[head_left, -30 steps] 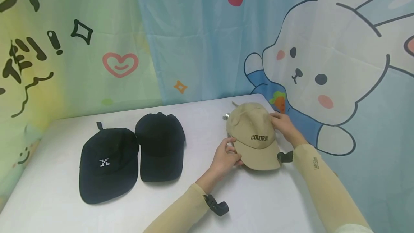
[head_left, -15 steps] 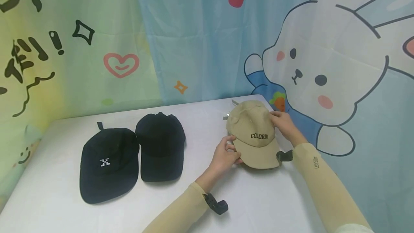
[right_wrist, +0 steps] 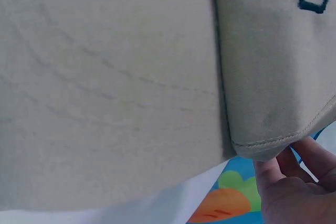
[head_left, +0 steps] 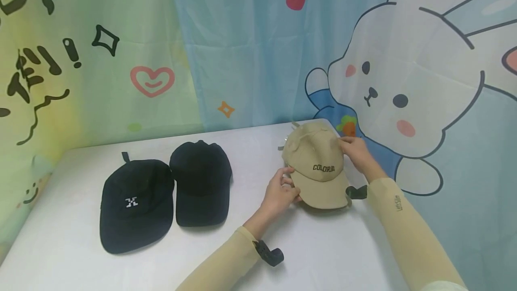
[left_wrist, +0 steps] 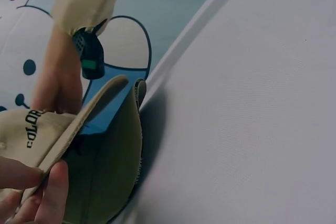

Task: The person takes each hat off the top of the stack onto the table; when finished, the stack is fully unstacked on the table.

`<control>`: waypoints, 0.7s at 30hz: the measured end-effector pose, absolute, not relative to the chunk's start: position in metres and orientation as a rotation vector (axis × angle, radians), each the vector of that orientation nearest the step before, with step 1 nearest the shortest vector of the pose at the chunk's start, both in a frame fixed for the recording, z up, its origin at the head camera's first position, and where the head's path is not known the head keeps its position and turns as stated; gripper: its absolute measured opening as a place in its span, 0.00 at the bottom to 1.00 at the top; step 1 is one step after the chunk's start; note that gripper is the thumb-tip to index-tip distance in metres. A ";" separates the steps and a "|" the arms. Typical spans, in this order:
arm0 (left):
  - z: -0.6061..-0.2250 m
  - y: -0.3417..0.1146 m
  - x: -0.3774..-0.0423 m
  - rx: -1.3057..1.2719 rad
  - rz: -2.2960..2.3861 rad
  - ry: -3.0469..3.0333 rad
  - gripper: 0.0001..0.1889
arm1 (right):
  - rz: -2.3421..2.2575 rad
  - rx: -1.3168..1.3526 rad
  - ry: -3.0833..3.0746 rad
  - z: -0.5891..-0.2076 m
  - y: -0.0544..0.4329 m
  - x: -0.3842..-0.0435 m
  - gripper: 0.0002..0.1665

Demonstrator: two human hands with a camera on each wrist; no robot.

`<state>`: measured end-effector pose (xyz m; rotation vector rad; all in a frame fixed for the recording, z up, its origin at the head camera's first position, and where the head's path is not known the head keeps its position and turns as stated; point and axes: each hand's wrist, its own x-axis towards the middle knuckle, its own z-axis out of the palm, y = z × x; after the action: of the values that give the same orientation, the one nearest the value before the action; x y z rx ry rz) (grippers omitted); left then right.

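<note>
A beige cap with dark lettering on its front is tilted near the table's far right corner. My left hand pinches the left edge of its brim; in the left wrist view the thumb and fingers close on that edge. At the crown's right side, my right hand grips the cap's rim, with fingertips tucked at the fabric edge in the right wrist view. Directly beneath lies a second cap, olive-looking in shade in the left wrist view. From the head, the beige cap hides most of it.
Two black caps, one with a white logo and one plain, sit side by side on the left of the white table. A printed curtain hangs behind the table's far edge and along its right.
The beige cap has shifted slightly away, toward the far edge, with both hands still on it. More of the lower cap's edge shows below its brim. The black caps stay put.
</note>
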<state>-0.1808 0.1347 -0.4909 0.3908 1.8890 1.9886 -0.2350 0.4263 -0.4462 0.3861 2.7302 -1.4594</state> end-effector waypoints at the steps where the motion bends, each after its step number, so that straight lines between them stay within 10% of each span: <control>1: -0.490 0.135 -0.181 0.392 1.991 1.896 0.31 | -1.465 0.382 2.736 -0.445 0.426 -0.235 0.35; 21: -0.477 0.112 -0.194 0.420 2.061 1.901 0.31 | -1.556 0.274 2.756 -0.422 0.402 -0.252 0.36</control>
<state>-0.1944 0.1124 -0.4767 0.4198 1.9007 2.0606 -0.2524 0.4021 -0.4225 0.2738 2.7557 -1.5560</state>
